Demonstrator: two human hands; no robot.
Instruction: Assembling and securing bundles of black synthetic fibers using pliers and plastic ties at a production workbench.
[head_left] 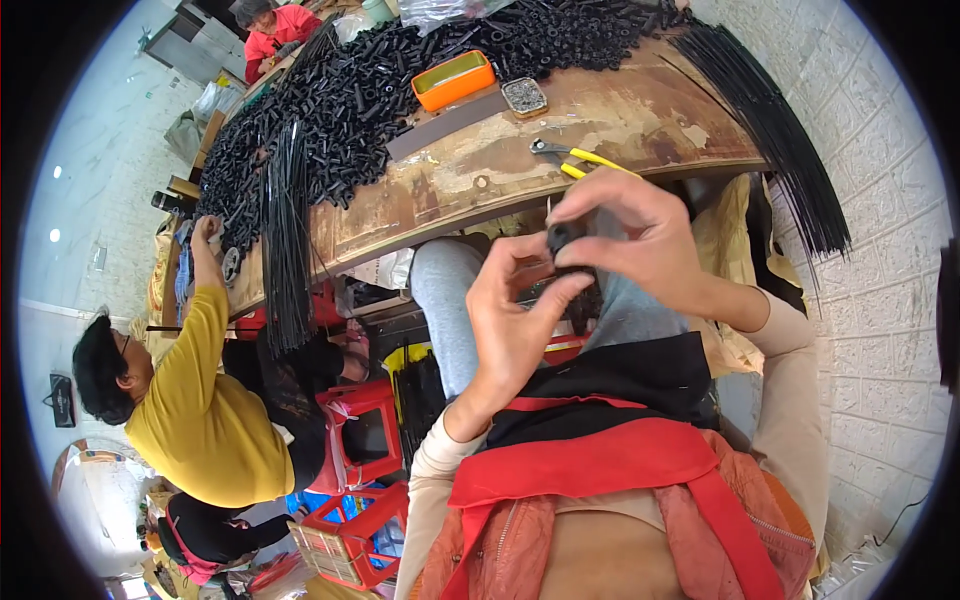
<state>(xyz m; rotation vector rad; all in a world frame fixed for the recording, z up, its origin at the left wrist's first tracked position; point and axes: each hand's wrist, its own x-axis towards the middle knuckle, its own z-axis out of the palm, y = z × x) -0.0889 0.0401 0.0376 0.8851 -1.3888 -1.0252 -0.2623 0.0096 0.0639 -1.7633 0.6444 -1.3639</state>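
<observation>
A small black tube-like piece (562,236) is pinched between the thumb and index finger of my right hand (645,240), held up above my lap. My left hand (512,315) meets it from the other side, fingertips closed on the piece's edge. A thin, pale, pin-like sliver (548,206) shows at its upper left; what it belongs to is unclear. Just beyond my right hand lie end-cutting pliers (580,155) with yellow handles, partly covered by that hand.
Black tubular pieces (350,110) lie heaped across the wooden table (420,210). An orange tray (453,82) and a small box of metal bits (524,97) stand nearby. Black strip bundles (285,230) hang over the edge. A co-worker in yellow (215,430) sits left, near red stools (365,430).
</observation>
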